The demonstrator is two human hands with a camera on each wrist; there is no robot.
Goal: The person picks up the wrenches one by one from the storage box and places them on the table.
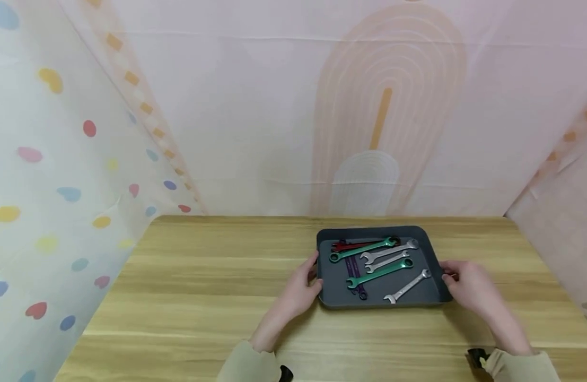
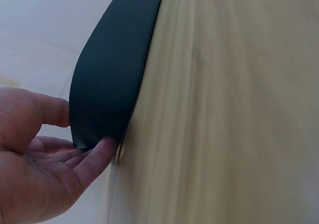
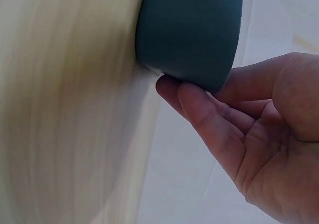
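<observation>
A dark grey rectangular tray (image 1: 330, 289) lies right of centre in the head view, with several wrenches loose inside. Two are green: an upper green wrench (image 1: 362, 250) and a lower green wrench (image 1: 381, 273). Partly covered at the back is a red wrench (image 1: 345, 246), and purple wrenches (image 1: 352, 265) lie beneath the others. A silver wrench (image 1: 410, 286) rests apart near the front right. My left hand (image 1: 298, 289) holds the tray's left end; its fingers reach the bottom edge in the left wrist view. The right hand (image 1: 472, 286) grips the opposite end, fingertips at the underside.
The wood-grain table (image 1: 202, 286) extends to both sides of the tray. Behind it hangs a pale patterned cloth (image 1: 255, 132), and a spotted cloth (image 1: 83, 170) borders the left side. Black wrist devices show near the sleeves.
</observation>
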